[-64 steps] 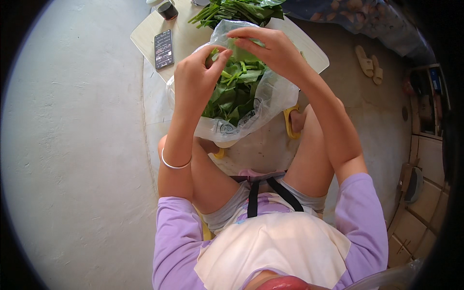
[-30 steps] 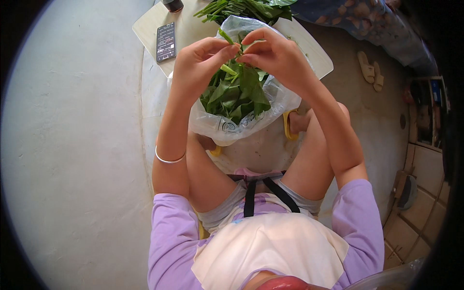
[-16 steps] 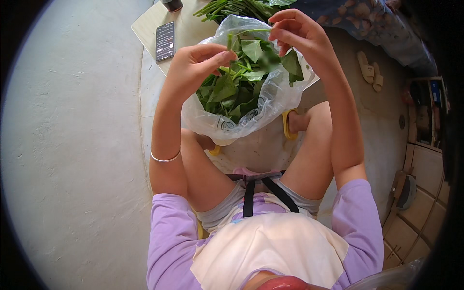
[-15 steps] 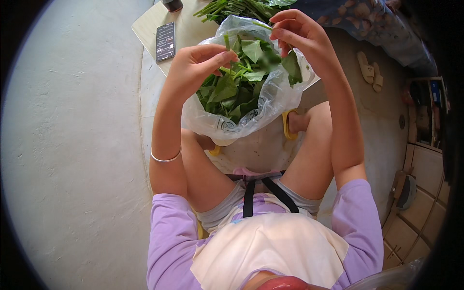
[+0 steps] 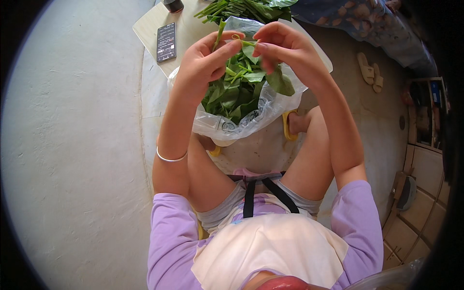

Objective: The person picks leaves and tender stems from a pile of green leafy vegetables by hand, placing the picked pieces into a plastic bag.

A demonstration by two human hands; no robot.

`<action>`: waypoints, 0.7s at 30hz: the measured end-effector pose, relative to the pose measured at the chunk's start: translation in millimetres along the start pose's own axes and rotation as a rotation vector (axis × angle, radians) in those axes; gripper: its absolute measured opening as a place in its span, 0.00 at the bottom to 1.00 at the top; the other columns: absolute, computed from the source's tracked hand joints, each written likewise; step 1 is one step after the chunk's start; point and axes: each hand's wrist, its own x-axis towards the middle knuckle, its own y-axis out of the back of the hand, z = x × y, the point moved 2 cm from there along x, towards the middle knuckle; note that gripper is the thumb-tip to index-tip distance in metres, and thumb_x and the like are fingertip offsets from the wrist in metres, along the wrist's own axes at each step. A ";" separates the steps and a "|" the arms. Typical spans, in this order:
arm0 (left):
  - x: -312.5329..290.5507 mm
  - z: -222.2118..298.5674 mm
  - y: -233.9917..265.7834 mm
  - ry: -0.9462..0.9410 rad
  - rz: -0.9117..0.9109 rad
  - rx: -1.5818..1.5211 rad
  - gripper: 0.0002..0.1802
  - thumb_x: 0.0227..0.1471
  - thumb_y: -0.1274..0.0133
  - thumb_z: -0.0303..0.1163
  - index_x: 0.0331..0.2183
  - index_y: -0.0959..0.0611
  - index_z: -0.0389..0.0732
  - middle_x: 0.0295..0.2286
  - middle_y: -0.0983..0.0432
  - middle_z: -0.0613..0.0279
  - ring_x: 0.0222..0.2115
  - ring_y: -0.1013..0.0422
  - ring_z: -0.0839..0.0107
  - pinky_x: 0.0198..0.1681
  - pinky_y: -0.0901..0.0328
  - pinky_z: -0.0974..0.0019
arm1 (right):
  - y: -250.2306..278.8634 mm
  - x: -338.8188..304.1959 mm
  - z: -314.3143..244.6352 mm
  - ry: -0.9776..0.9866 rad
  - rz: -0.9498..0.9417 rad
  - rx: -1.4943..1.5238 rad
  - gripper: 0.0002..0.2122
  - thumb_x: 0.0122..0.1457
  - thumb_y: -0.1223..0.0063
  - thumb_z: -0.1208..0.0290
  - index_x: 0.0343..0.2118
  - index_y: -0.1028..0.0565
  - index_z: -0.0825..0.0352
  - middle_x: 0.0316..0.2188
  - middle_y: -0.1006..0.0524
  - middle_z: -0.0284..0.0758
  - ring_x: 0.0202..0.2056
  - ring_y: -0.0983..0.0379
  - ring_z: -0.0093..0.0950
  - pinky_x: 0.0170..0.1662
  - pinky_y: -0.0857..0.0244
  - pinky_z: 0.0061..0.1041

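My left hand (image 5: pixel 209 57) is closed in a pinch, with a short green stem piece (image 5: pixel 220 33) sticking up from its fingers. My right hand (image 5: pixel 289 52) pinches a leafy green stem (image 5: pixel 249 43), whose broad leaf (image 5: pixel 280 82) hangs below the fingers. A thin curled end of that stem reaches my left fingertips, so the hands nearly meet. Both are over a clear plastic bag (image 5: pixel 270 113) with its mouth spread wide. Inside lie loose green leaves (image 5: pixel 227 99) and cut stem pieces.
A pale low table (image 5: pixel 150 29) stands beyond the bag, with a phone (image 5: pixel 166 42) and a dark cup (image 5: pixel 173 6) on it. A heap of leafy stems (image 5: pixel 241 10) lies at its far side. Pale slippers (image 5: pixel 369 72) rest on the floor at right.
My hands have come together above the bag, the left moving up and right, the right moving left and down. The hanging leaf has shifted left with my right hand.
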 end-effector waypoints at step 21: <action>-13.2 1.5 -21.4 -1.037 0.286 1.318 0.18 0.39 0.39 0.22 0.37 0.16 0.49 0.21 0.30 0.69 0.23 0.31 0.69 0.22 0.34 0.67 | -13.8 6.0 11.5 -0.081 0.049 0.031 0.09 0.62 0.48 0.71 0.37 0.23 0.72 0.24 0.23 0.32 0.21 0.27 0.18 0.26 0.31 0.17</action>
